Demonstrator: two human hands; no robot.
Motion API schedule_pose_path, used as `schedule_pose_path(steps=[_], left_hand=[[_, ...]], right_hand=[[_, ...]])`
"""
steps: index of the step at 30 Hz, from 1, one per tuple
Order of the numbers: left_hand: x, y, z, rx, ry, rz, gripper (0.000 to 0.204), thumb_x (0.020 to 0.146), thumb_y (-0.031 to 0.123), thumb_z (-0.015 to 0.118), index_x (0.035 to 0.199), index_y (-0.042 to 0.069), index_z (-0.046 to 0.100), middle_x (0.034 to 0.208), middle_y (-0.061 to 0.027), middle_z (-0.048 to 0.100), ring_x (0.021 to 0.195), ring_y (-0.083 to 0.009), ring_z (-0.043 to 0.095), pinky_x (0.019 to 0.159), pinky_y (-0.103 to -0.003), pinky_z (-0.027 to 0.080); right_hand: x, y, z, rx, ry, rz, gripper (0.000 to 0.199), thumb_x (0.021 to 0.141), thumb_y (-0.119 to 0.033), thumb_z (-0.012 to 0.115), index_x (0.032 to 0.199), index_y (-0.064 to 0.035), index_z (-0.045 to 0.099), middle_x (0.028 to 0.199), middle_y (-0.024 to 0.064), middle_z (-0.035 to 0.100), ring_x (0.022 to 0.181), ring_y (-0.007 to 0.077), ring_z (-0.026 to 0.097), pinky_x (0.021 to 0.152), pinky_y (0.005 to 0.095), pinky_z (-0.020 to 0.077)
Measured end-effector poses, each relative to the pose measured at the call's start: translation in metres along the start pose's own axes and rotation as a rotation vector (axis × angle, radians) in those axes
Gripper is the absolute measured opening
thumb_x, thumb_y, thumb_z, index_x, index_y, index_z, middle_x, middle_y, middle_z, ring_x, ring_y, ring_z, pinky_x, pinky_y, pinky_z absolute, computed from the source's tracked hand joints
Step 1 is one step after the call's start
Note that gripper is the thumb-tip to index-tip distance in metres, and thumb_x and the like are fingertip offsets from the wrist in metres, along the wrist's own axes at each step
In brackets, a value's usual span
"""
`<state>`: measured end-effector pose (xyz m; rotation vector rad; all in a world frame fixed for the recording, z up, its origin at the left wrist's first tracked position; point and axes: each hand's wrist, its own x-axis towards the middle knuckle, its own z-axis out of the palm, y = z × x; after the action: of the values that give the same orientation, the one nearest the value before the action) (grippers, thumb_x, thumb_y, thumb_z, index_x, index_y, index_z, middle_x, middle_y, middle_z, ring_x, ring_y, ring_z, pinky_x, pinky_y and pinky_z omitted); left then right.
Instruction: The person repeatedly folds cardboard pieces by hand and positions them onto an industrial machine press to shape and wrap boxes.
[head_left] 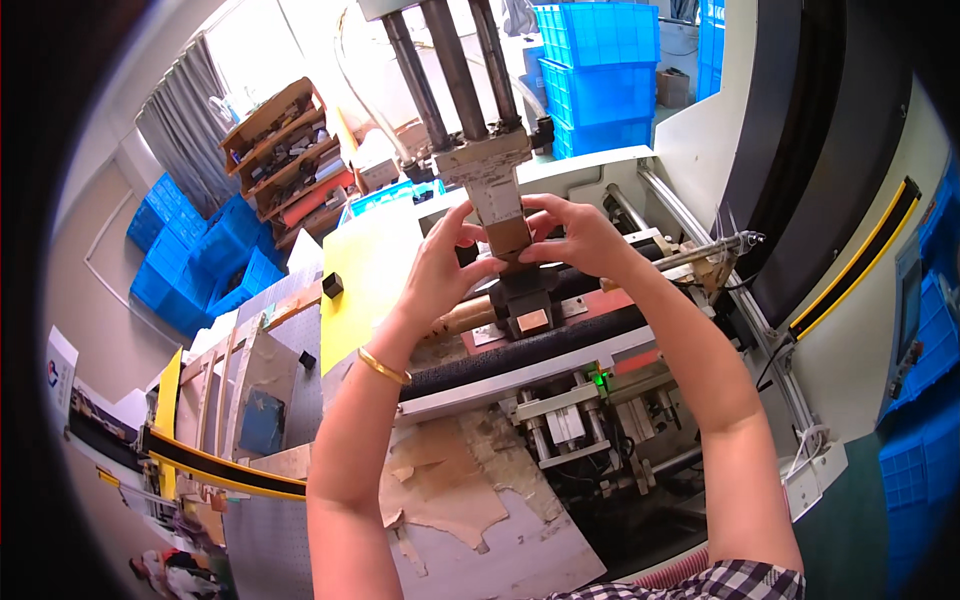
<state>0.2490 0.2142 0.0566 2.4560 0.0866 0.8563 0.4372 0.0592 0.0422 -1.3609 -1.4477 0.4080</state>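
Both hands up at the press head. Left hand (440,268) and right hand (580,240) flank a small brown cardboard box (508,236) that sits on the lower end of the pale vertical ram block (490,175), just above the dark lower die (525,298). Left grip: thumb and fingers pressed onto the box's left side, fingertips curled at its upper corner. Right grip: fingers over the top right edge, thumb under the box's right lower corner, pinching it. So the box is pinned between both hands, touching the ram block; can't tell whether it's fully seated on it. Three dark steel columns (455,65) rise from the ram block toward the top of frame. A copper-coloured square plate (533,321) shows on the front of the lower die. Black foam-like roller bar (520,358) runs across below the die, with a green indicator light (599,378) just beneath it. Gold bangle (383,366) on the left wrist. Yellow sheet (365,270) lies left of the hands, stacked blue crates (598,75) behind the press, torn cardboard scraps (450,480) on the desk near the forearms.
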Motion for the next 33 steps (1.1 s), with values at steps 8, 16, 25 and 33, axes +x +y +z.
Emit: schedule_pose_path(steps=[8, 16, 25, 33], left_hand=[[-0.083, 0.057, -0.008, -0.071, 0.211, 0.006, 0.089, 0.071, 0.019, 0.086, 0.145, 0.011, 0.036, 0.128, -0.0124, 0.056, 0.117, -0.029, 0.053, 0.099, -0.041, 0.043], [-0.406, 0.114, -0.107, -0.166, 0.354, -0.434, 0.026, 0.084, 0.006, 0.072, 0.11, 0.005, 0.069, 0.096, -0.0074, 0.07, 0.082, -0.0158, 0.064, 0.075, -0.028, 0.051], [-1.029, 0.215, -0.175, 0.694, 1.019, -2.103, 0.015, 0.08, 0.013, 0.061, 0.09, 0.006, 0.071, 0.089, -0.0182, 0.07, 0.087, -0.0358, 0.067, 0.075, -0.045, 0.052], [-1.141, 0.358, -0.172, 0.961, 0.819, -2.429, 0.037, 0.082, 0.005, 0.066, 0.118, 0.008, 0.062, 0.121, -0.0197, 0.055, 0.112, -0.0385, 0.057, 0.095, -0.044, 0.049]], right_hand=[[-0.089, -0.064, 0.077, 0.35, 0.714, -0.018, 0.026, 0.1, -0.022, 0.052, 0.112, -0.0005, 0.06, 0.09, 0.0045, 0.062, 0.079, 0.0129, 0.058, 0.079, 0.0299, 0.0486], [-0.318, -0.158, 0.29, 0.454, -0.664, 0.41, 0.019, 0.094, -0.01, 0.062, 0.108, 0.0004, 0.069, 0.088, 0.0052, 0.073, 0.081, 0.0101, 0.066, 0.077, 0.0242, 0.0523], [-0.305, -0.265, 0.462, 0.369, -1.293, 0.19, 0.03, 0.097, -0.019, 0.059, 0.122, -0.0027, 0.062, 0.11, 0.0127, 0.069, 0.1, 0.0236, 0.066, 0.089, 0.0323, 0.0501], [-0.298, -0.311, 0.574, 0.293, -1.533, -0.084, 0.035, 0.096, -0.019, 0.055, 0.129, -0.0056, 0.057, 0.118, 0.0153, 0.064, 0.107, 0.0304, 0.063, 0.094, 0.0363, 0.0494]])
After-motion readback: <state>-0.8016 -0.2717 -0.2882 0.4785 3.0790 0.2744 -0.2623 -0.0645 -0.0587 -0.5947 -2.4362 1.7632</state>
